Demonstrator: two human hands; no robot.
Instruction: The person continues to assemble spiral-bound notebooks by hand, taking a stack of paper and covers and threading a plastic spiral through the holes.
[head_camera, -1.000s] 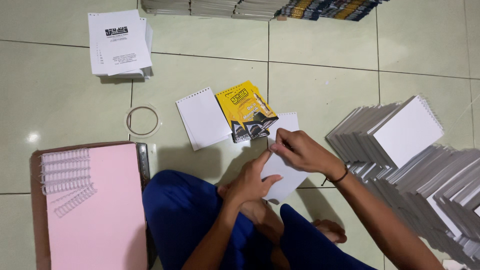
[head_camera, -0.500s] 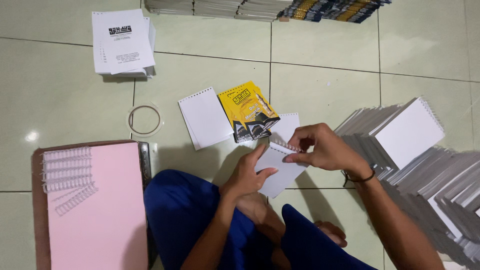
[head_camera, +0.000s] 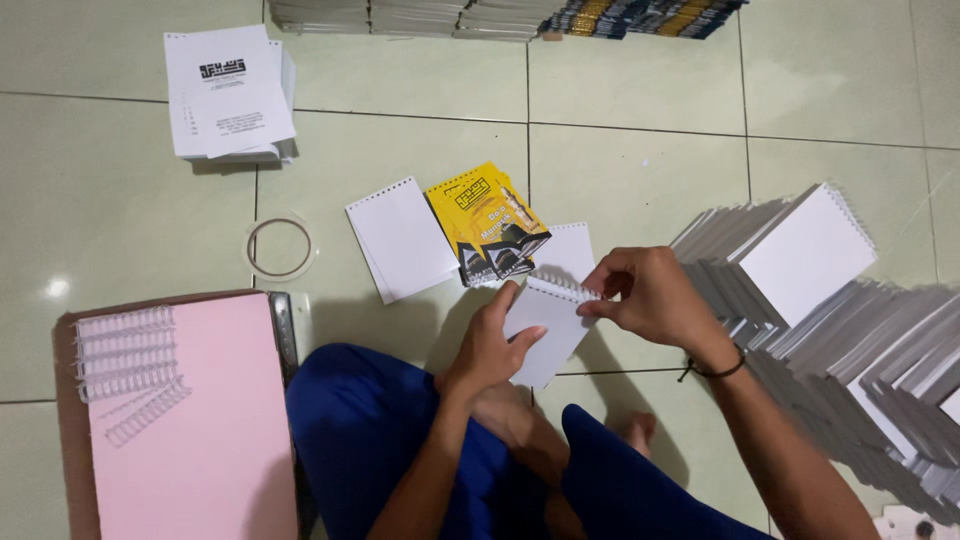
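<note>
1. I see the left hand (head_camera: 490, 345) gripping a small white notepad (head_camera: 545, 330) by its left edge, thumb on the face and fingers behind, so the hand is closed on it.
2. The right hand (head_camera: 650, 295) pinches the wire coil (head_camera: 570, 288) at the pad's top right corner; its thumb and forefinger are closed on the binding, the other fingers curled loosely above.
3. The pad is held above the floor (head_camera: 640, 160), in front of the person's crossed legs in blue trousers (head_camera: 370, 430).
4. Its long axis runs tilted, from the bound end at upper right, by the right hand, down toward the lower left and the knee. The coil lies across that axis.
5. The bound end is nearer the right hand; the body of the pad lies between both hands, the left one below and to the left.
6. Just beyond the pad lie a yellow booklet (head_camera: 485, 215), a white pad (head_camera: 400, 238) and another white sheet (head_camera: 570, 248), partly hidden by the held pad.
7. To the right spreads a fanned heap of grey pads (head_camera: 860, 340), near the right forearm.
8. At the left sits a pink board (head_camera: 190, 420) with loose coils (head_camera: 125, 355), a tape ring (head_camera: 280, 247) above it, and a paper stack (head_camera: 228, 92) further off.
</note>
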